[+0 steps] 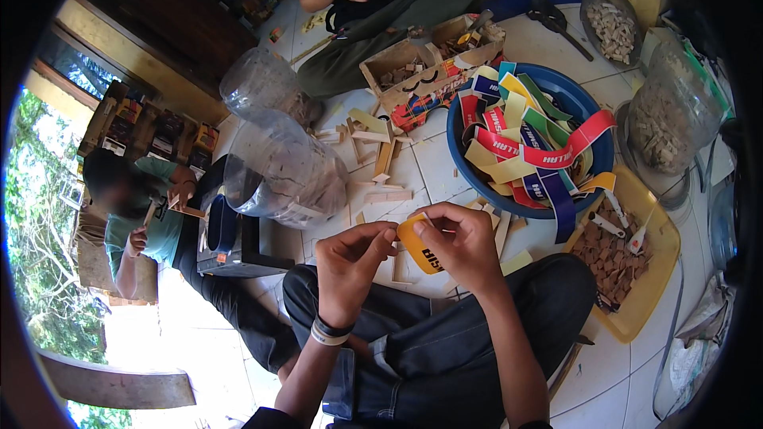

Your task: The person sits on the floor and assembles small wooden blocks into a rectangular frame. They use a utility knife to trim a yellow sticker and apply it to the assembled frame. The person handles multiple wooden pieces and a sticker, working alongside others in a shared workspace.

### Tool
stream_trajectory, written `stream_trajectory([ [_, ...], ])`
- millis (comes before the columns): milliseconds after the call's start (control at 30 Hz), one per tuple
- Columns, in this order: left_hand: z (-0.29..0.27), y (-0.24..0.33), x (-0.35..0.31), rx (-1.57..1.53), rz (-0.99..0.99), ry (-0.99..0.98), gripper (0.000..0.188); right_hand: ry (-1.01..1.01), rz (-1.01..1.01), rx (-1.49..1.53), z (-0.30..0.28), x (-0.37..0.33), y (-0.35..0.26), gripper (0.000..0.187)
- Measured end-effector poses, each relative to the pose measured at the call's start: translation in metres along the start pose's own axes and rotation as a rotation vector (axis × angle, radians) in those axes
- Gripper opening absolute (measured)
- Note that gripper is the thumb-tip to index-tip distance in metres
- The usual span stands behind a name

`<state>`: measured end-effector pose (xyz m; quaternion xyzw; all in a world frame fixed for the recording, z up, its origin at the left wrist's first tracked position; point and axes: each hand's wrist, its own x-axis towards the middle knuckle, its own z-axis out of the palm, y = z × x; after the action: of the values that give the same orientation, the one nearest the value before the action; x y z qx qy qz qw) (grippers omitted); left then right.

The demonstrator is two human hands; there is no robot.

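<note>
Above the crossed legs (445, 349), the left hand (347, 258) pinches the edge of a yellow lettered strip (415, 246) while the right hand (467, 245) pinches its top, so uneven pulling could crease or tear it.

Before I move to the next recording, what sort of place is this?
Probably a small handcraft workshop, judging by the blue tub heaped with printed strips, the yellow tray of small brown pieces, and a person holding a hammer.
</note>
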<state>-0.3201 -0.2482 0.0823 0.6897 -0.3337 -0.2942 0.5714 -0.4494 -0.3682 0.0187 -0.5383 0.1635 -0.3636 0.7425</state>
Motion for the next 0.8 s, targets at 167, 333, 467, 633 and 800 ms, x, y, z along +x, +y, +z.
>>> stream_trajectory([
  [167,0.0003,0.0008,-0.0012,0.036,0.017,0.004,0.021,0.006,0.027,-0.004,0.0008,0.0007,0.0001,0.018],
  [333,0.0013,-0.0015,-0.0011,0.114,0.022,0.025,0.024,0.010,0.034,-0.015,0.0010,-0.0003,0.0004,0.017],
  [467,0.0032,-0.0027,-0.0020,0.131,0.079,0.016,0.023,0.002,0.037,-0.014,0.0012,0.0001,0.0008,0.017],
  [633,0.0048,0.0007,-0.0032,0.130,0.079,0.002,0.024,0.000,0.032,-0.012,-0.0001,0.0012,-0.0007,0.017],
  [800,0.0013,0.0055,-0.0027,0.074,0.049,-0.017,0.026,0.000,0.024,0.035,-0.0007,0.0011,-0.0024,0.017],
])
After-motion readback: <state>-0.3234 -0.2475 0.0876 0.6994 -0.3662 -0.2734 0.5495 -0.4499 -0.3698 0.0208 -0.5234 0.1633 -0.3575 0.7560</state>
